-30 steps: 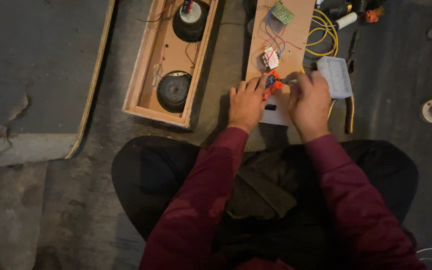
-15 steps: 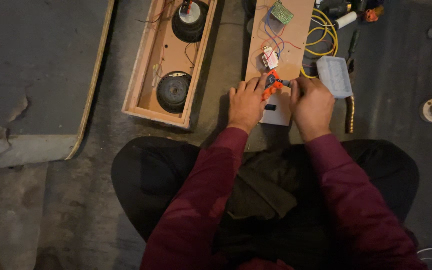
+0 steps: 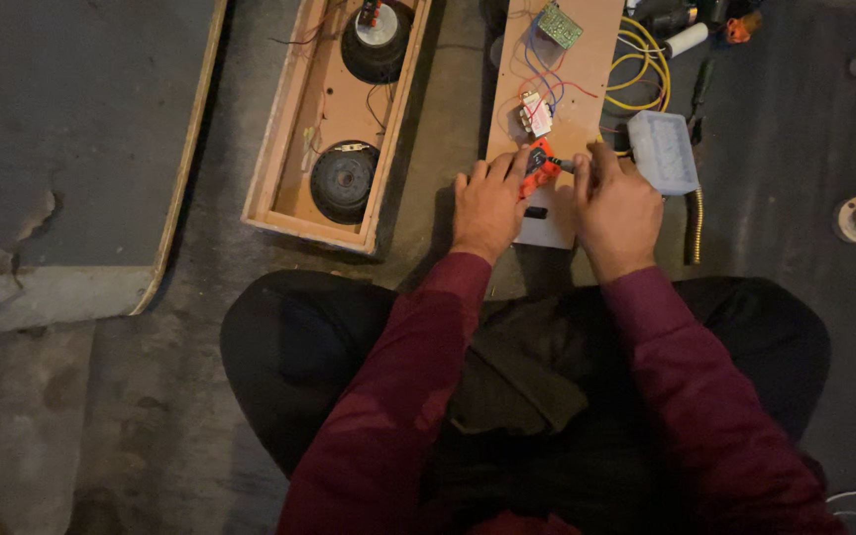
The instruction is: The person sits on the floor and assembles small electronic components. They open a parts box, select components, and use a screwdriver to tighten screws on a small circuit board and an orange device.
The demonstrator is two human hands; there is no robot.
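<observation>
Mid-wiring, by the look: upper centre of the frame, the left hand (image 3: 488, 203) pinches a small orange part (image 3: 538, 166) on the wooden panel (image 3: 575, 109); the right hand (image 3: 614, 203) grasps a thin tool (image 3: 563, 163) at it. The speaker box (image 3: 337, 114) lies open.

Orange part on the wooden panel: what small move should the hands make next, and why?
Probably steady the orange part with the left hand while the right hand works its thin tool tip into it: both hands already meet there on the wooden panel.
</observation>
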